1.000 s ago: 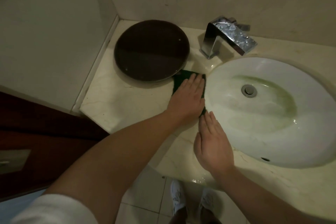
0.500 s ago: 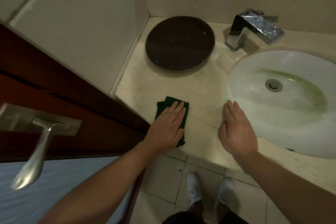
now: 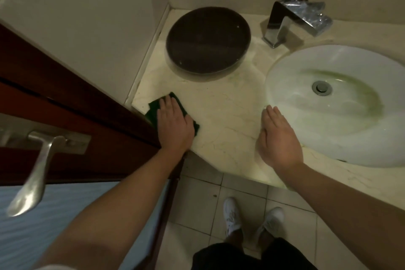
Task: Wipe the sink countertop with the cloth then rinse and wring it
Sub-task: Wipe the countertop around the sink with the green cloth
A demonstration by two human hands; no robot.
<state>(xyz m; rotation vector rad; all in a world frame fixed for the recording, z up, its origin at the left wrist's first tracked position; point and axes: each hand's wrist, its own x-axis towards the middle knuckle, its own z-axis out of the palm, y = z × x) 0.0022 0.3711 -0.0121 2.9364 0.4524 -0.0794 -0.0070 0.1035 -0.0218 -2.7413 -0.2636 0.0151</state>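
A dark green cloth lies flat on the cream marble countertop at its front left corner. My left hand presses palm-down on the cloth, fingers together, covering most of it. My right hand rests flat on the countertop beside the white oval sink basin, fingers extended and holding nothing. The basin has a greenish stain around its metal drain. A chrome faucet stands behind the basin.
A round dark brown tray sits at the back left of the countertop. A dark wooden door with a metal lever handle stands close on the left. Below are a tiled floor and my white shoes.
My left hand has slid the cloth from beside the basin rim across the countertop to the front left corner. My right hand stayed by the basin. The view shifted left.
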